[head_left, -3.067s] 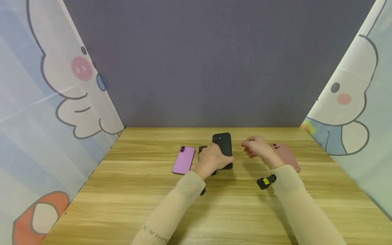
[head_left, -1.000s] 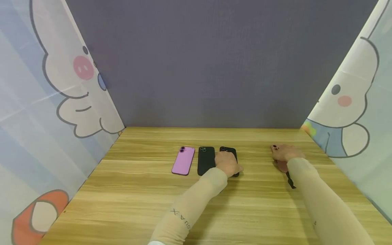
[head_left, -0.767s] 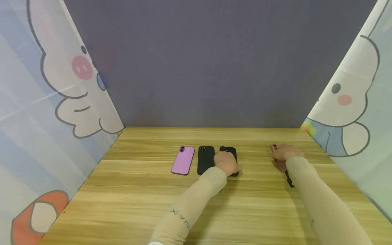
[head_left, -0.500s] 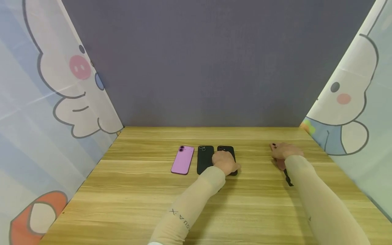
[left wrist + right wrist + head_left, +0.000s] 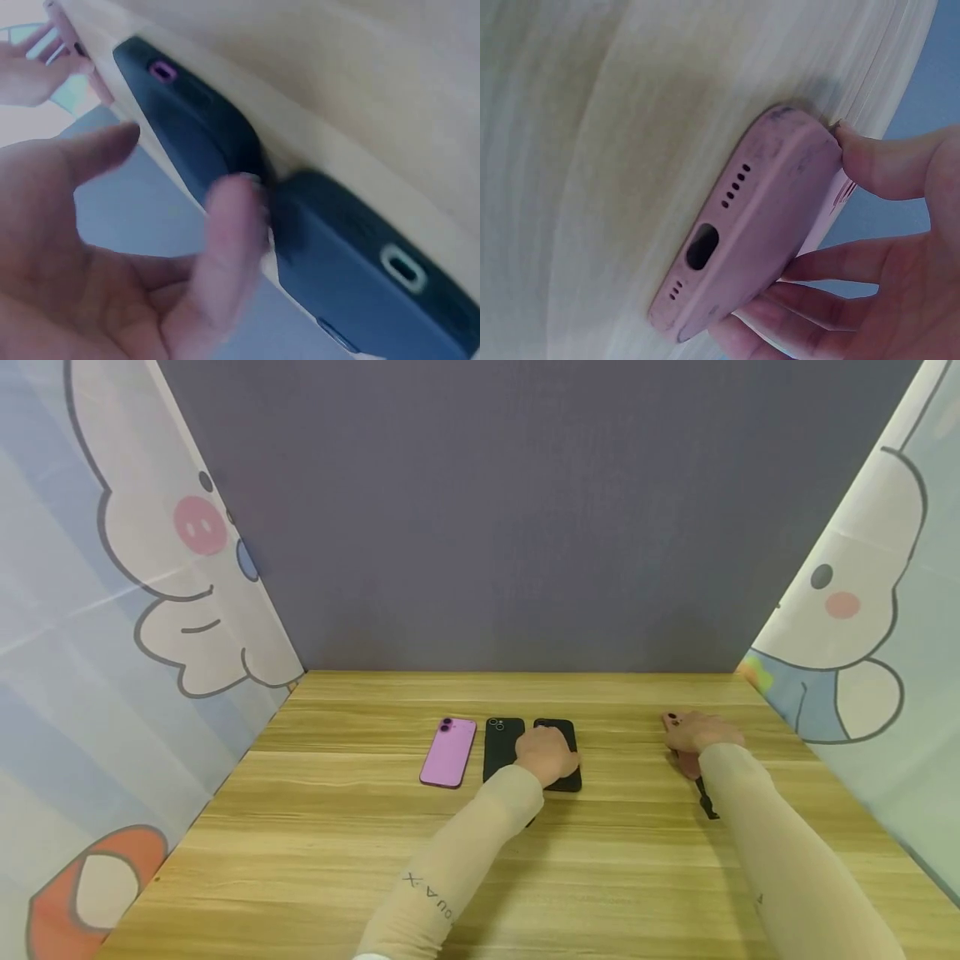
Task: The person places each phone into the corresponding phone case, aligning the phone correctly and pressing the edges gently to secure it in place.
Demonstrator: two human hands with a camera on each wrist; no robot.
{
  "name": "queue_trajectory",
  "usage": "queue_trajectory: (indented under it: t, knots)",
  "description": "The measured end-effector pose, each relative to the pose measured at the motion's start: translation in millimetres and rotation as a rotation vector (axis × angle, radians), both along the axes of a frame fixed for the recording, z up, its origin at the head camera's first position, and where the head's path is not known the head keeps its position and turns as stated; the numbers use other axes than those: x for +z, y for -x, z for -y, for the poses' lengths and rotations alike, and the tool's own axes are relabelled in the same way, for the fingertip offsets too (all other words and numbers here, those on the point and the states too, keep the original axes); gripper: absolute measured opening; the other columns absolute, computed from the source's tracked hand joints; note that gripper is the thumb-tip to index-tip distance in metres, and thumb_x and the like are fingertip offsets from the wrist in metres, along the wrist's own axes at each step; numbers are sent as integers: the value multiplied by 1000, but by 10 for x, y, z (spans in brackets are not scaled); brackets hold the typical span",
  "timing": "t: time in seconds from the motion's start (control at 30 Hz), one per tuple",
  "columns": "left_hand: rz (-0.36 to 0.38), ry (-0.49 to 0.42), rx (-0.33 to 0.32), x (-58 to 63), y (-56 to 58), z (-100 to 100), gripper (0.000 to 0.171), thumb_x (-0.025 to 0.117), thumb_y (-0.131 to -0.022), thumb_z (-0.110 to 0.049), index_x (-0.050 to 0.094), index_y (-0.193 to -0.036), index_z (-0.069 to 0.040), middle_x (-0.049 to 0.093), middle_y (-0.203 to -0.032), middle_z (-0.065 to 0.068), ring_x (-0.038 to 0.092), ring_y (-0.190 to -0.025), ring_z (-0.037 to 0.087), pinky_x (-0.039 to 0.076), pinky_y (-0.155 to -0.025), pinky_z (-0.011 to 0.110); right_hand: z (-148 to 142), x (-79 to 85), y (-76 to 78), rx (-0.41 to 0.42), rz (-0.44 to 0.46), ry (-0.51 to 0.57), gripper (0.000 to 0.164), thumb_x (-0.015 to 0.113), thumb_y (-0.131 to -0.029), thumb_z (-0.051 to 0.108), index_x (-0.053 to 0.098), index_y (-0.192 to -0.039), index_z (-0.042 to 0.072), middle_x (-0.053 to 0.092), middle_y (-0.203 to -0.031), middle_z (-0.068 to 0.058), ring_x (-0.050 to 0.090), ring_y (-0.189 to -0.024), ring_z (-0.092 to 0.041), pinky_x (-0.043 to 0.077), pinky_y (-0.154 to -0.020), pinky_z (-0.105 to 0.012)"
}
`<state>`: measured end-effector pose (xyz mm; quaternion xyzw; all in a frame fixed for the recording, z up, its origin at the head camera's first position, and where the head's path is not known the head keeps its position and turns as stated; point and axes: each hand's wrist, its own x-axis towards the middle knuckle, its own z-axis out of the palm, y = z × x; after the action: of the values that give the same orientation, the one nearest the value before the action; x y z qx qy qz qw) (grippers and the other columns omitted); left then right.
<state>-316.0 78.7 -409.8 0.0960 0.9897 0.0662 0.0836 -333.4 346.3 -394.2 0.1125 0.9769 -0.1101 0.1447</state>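
Two black phones lie side by side on the table, backs up: the left black phone [image 5: 502, 752] and the right black phone [image 5: 564, 781]. My left hand [image 5: 545, 756] is over the right one, covering much of it. In the left wrist view, its thumb [image 5: 109, 150] stands apart from this phone, and a blurred finger [image 5: 232, 225] is at the gap between the two phones. At the right, my right hand [image 5: 701, 732] holds a pink phone [image 5: 772, 210], thumb at one long edge and fingers at the other; its bottom port faces the right wrist camera.
A lilac phone [image 5: 448, 753] lies left of the black ones, back up. The wooden table [image 5: 300, 860] ends at a grey panel [image 5: 517, 518], with cartoon-printed curtains [image 5: 172, 635] at both sides. A black strap [image 5: 707, 799] hangs by the right wrist.
The right black phone, earlier gripped by my left hand and overlapping the other, now lies beside it. That hand has since eased left, its thumb off the edge. My right hand reached the pink phone.
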Motion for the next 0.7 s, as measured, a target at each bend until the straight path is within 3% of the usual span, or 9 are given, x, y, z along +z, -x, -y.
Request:
queue_trajectory:
  t: [0.07, 0.17, 0.33, 0.43, 0.6, 0.7]
  knots:
    - [3, -61, -8, 21, 28, 46, 48, 58, -101, -49, 68, -69, -14, 51, -60, -1, 38, -45, 12, 36, -41, 26, -20, -14, 10, 8, -1, -6, 67, 45, -95, 37, 48, -131, -19, 52, -121, -46, 59, -86, -39, 55, -66, -46]
    - [-16, -117, -41, 24, 62, 97, 49, 55, -104, -41, 58, -61, -16, 49, -64, 1, 39, -50, 14, 36, -46, 27, -43, -33, 19, 13, 2, -10, 65, 42, -96, 37, 50, -130, -18, 52, -122, -45, 59, -83, -37, 54, -63, -44]
    - [-62, -126, -70, 10, 67, 128, 25, 62, -101, -31, 69, -85, -14, 61, -84, 2, 51, -66, 18, 44, -53, 31, -73, -45, 16, 12, 11, 0, 59, 42, -96, 35, 56, -122, -16, 57, -115, -42, 60, -79, -34, 54, -61, -42]
    - [-63, -118, -67, 22, 44, 137, 17, 67, -97, -28, 73, -100, -12, 64, -88, 3, 52, -64, 18, 45, -52, 31, -82, -43, 5, 3, 15, 10, 55, 44, -94, 33, 58, -117, -15, 58, -111, -40, 59, -79, -34, 54, -61, -42]
    - [-54, -132, -67, 73, 37, 243, 13, 66, -97, -23, 70, -95, -12, 58, -75, 3, 47, -53, 16, 41, -48, 31, -62, -34, -9, 7, 9, 1, 56, 43, -95, 33, 57, -121, -15, 56, -116, -42, 58, -78, -33, 53, -60, -40]
    - [-82, -125, -63, 63, 70, 381, 11, 65, -97, -22, 69, -96, -11, 60, -79, 6, 51, -57, 18, 44, -52, 32, -30, -34, -6, 24, -2, -11, 58, 41, -96, 34, 55, -125, -14, 55, -122, -43, 59, -76, -32, 52, -59, -39]
